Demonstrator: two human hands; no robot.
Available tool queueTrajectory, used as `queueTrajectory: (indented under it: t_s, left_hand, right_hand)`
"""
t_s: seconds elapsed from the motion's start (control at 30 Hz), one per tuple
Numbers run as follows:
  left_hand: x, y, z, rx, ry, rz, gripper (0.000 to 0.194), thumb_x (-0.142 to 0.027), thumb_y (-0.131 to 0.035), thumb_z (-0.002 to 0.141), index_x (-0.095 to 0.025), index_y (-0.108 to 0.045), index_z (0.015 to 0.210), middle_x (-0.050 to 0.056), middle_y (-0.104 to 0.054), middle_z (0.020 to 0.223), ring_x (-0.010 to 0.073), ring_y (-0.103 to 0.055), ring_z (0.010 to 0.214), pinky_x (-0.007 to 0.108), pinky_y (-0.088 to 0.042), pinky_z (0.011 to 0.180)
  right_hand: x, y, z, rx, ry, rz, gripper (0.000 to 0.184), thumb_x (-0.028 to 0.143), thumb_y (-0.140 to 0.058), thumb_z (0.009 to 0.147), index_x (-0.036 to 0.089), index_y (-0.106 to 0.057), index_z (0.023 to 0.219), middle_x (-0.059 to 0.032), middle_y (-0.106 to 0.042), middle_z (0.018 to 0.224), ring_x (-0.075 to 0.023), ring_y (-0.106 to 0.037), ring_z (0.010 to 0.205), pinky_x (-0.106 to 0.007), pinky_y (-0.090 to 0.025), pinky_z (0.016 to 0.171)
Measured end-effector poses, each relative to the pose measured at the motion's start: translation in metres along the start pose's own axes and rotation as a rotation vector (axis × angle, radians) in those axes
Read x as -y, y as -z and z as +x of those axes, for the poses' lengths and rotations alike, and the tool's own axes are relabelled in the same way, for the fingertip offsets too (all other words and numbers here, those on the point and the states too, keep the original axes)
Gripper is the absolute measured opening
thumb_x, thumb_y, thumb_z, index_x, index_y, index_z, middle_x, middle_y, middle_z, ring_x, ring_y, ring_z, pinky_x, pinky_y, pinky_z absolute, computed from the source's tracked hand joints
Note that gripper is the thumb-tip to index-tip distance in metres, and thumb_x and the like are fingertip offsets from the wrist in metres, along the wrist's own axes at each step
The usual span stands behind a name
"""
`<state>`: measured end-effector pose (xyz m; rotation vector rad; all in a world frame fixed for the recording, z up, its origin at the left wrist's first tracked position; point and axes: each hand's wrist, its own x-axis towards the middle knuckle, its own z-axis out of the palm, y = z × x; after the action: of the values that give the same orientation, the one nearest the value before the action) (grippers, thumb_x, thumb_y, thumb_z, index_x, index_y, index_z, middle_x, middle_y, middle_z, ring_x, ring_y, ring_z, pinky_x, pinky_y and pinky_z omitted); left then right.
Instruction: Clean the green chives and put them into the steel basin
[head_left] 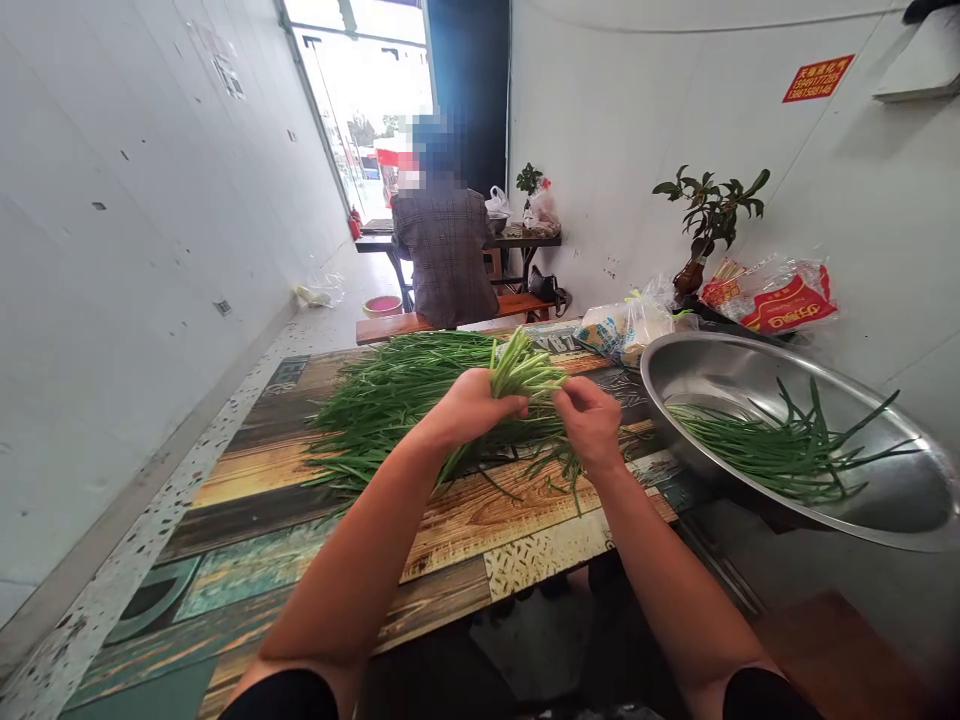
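Note:
My left hand (476,405) is closed around a bunch of garlic chives (525,368), with the pale cut ends pointing up and to the right. At those ends, my right hand (591,420) pinches with thumb and forefinger against the stems; how many it has hold of is hidden. A large heap of long green chives (382,395) lies on the table (517,515) behind and left of my left hand. Loose trimmings and thin leaves (559,460) are scattered under my hands.
To the right, a wide steel basin (660,385) holds more chives (787,445). Behind it are plastic bags (630,325), a red packet (787,300) and a potted plant (709,215). Farther off, a person (446,250) sits on a bench (390,327) at another table.

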<state>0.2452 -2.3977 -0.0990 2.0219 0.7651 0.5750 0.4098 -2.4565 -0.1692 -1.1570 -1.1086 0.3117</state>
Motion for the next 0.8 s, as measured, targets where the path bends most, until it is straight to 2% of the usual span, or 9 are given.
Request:
queueTrajectory:
  t_s: [0.17, 0.23, 0.33, 0.4, 0.47, 0.53, 0.57, 0.67, 0.8]
  left_hand:
    - [-0.004, 0.004, -0.001, -0.020, 0.006, 0.007, 0.017, -0.025, -0.059, 0.073, -0.014, -0.068, 0.064, 0.001, -0.065, 0.066, 0.0111, -0.055, 0.063, 0.025, -0.043, 0.065]
    - [-0.006, 0.004, -0.002, -0.034, 0.021, 0.033, 0.015, -0.025, -0.060, 0.072, -0.014, -0.068, 0.064, 0.001, -0.065, 0.066, 0.0115, -0.056, 0.064, 0.025, -0.042, 0.065]
    - [-0.007, 0.002, -0.002, -0.074, 0.050, 0.086, 0.012, -0.025, -0.063, 0.069, -0.014, -0.068, 0.065, 0.000, -0.065, 0.066, 0.0122, -0.055, 0.063, 0.026, -0.041, 0.064]
    - [-0.007, 0.000, -0.002, -0.085, 0.055, 0.109, 0.012, -0.025, -0.064, 0.068, -0.014, -0.068, 0.067, 0.000, -0.065, 0.066, 0.0126, -0.055, 0.064, 0.026, -0.041, 0.065]
    - [-0.005, -0.002, -0.001, -0.081, 0.047, 0.122, 0.013, -0.026, -0.064, 0.068, -0.014, -0.068, 0.068, 0.000, -0.065, 0.067, 0.0128, -0.055, 0.065, 0.026, -0.042, 0.066]
    - [-0.004, -0.003, -0.001, -0.077, 0.039, 0.128, 0.014, -0.027, -0.063, 0.069, -0.014, -0.069, 0.070, -0.001, -0.064, 0.066, 0.0129, -0.055, 0.065, 0.026, -0.042, 0.066]
    - [-0.003, -0.003, -0.001, -0.073, 0.035, 0.129, 0.015, -0.027, -0.063, 0.069, -0.014, -0.069, 0.070, -0.001, -0.064, 0.066, 0.0128, -0.055, 0.065, 0.026, -0.042, 0.065]
    - [-0.001, -0.001, -0.002, -0.061, 0.012, 0.136, 0.016, -0.029, -0.061, 0.070, -0.014, -0.068, 0.070, -0.001, -0.063, 0.067, 0.0125, -0.054, 0.064, 0.026, -0.041, 0.064]
    - [-0.001, -0.001, -0.002, -0.070, -0.021, 0.182, 0.017, -0.029, -0.060, 0.070, -0.014, -0.066, 0.070, -0.001, -0.061, 0.067, 0.0124, -0.052, 0.065, 0.026, -0.040, 0.065]
  right_hand:
    - [-0.011, 0.011, 0.020, -0.276, -0.204, 0.264, 0.022, 0.038, -0.067, 0.066, 0.017, -0.065, 0.072, 0.0044, -0.055, 0.057, -0.0086, -0.046, 0.050, -0.024, -0.039, 0.052]
    - [-0.013, 0.022, 0.024, -0.287, -0.254, 0.174, 0.027, 0.043, -0.068, 0.064, 0.017, -0.061, 0.064, 0.0052, -0.051, 0.052, -0.0080, -0.042, 0.047, -0.024, -0.035, 0.049]
    - [-0.013, 0.040, 0.022, -0.056, -0.273, -0.239, 0.040, 0.047, -0.069, 0.064, 0.018, -0.050, 0.045, 0.0062, -0.038, 0.041, -0.0074, -0.035, 0.043, -0.024, -0.029, 0.047]
    - [-0.010, 0.046, 0.017, 0.065, -0.204, -0.429, 0.038, 0.044, -0.067, 0.068, 0.017, -0.052, 0.045, 0.0045, -0.042, 0.044, -0.0086, -0.038, 0.046, -0.025, -0.032, 0.049]
    - [-0.003, 0.046, 0.013, 0.109, -0.088, -0.422, 0.020, 0.035, -0.061, 0.071, 0.016, -0.066, 0.066, 0.0002, -0.059, 0.066, -0.0107, -0.049, 0.055, -0.025, -0.040, 0.055]
    - [0.004, 0.043, 0.010, 0.188, -0.005, -0.315, 0.026, 0.027, -0.055, 0.073, 0.018, -0.069, 0.093, -0.0044, -0.066, 0.092, -0.0130, -0.058, 0.070, -0.026, -0.047, 0.064]
    - [0.007, 0.042, 0.009, 0.236, 0.015, -0.268, 0.029, 0.025, -0.053, 0.075, 0.019, -0.068, 0.099, -0.0055, -0.066, 0.099, -0.0140, -0.060, 0.076, -0.027, -0.048, 0.068]
    - [0.015, 0.040, 0.010, 0.350, 0.042, -0.226, 0.025, 0.030, -0.055, 0.081, 0.020, -0.070, 0.097, -0.0053, -0.069, 0.095, -0.0160, -0.062, 0.083, -0.028, -0.049, 0.072]
    - [0.020, 0.040, 0.010, 0.380, 0.029, -0.197, 0.021, 0.038, -0.062, 0.080, 0.020, -0.072, 0.079, -0.0029, -0.069, 0.081, -0.0158, -0.062, 0.077, -0.028, -0.047, 0.072]
